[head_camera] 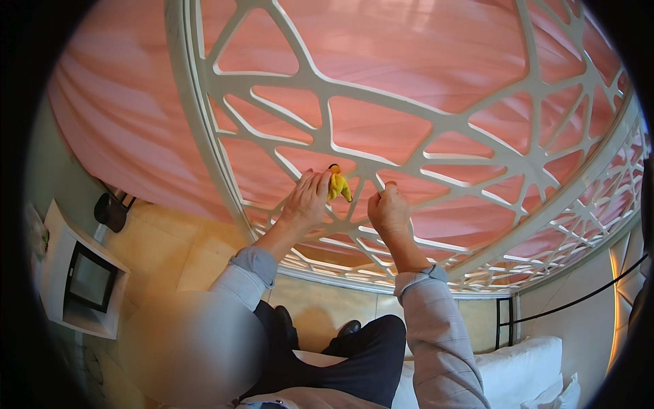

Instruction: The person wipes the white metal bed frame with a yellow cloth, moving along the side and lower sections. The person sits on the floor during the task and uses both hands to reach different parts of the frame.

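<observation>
A white openwork lattice screen (378,92) with irregular openings stands before me, pink fabric (368,46) hanging behind it. My left hand (306,202) holds a bunched yellow cloth (337,185) against the lattice left of the middle; a small dark round spot shows at the cloth's top edge. To the right, my right hand (389,207) is closed around a lattice bar, with its thumb side up. The palms and some fingertips of both hands are hidden.
White bedding (521,370) lies at the lower right, near a black metal frame (504,322). At the left are a white cabinet with a dark-framed panel (89,276) and a black container (110,212). Beige floor tiles (168,250) show below the screen. A blurred round patch covers the lower left.
</observation>
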Available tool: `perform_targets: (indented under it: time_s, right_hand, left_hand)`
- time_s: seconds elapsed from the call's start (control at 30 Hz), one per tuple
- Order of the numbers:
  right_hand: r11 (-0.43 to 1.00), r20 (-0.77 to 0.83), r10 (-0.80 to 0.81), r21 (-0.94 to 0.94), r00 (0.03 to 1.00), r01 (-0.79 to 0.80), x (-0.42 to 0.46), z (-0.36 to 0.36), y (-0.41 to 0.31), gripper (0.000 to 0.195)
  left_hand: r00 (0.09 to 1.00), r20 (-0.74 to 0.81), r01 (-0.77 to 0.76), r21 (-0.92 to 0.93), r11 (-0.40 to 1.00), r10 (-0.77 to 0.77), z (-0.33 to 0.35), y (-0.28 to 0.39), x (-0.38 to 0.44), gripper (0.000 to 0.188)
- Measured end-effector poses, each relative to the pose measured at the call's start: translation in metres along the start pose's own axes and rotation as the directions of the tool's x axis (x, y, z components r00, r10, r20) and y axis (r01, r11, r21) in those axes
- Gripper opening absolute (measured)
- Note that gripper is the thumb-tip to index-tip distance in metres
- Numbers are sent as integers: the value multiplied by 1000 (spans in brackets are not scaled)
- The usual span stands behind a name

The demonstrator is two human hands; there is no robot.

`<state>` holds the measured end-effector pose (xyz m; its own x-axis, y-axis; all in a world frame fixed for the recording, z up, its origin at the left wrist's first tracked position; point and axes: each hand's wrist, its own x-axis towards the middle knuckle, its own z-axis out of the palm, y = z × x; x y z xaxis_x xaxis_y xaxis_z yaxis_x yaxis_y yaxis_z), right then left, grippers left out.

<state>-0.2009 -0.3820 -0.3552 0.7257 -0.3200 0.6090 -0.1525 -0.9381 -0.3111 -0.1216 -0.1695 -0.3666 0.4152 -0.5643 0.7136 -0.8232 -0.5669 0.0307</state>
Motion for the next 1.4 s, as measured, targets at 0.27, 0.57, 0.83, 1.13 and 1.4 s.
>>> perform_targets:
  time_s: [0.27,0.57,0.83,1.13,1.4]
  right_hand:
    - [998,26,40,53,999,-42,0,-5,0,13]
    - [996,-97,15,86,995,-6,-2,5,-3,13]
    - [999,-185,-41,23,982,47,-6,8,11,10]
    - [999,-174,-28,25,984,33,-6,8,10,11]
    - [998,-217,-46,23,975,52,-4,11,5,12]
  left_hand:
    - [997,-28,-70,-49,996,69,-29,6,-36,34]
    - [614,115,622,-679,390,-781,-43,-52,-67,24]
    - [382,107,222,-975,-21,-918,-12,-41,52,15]
    - [365,186,300,-951,-73,-912,16,-28,38,34]
    - [625,335,364,-924,-117,-705,19,-45,13,42]
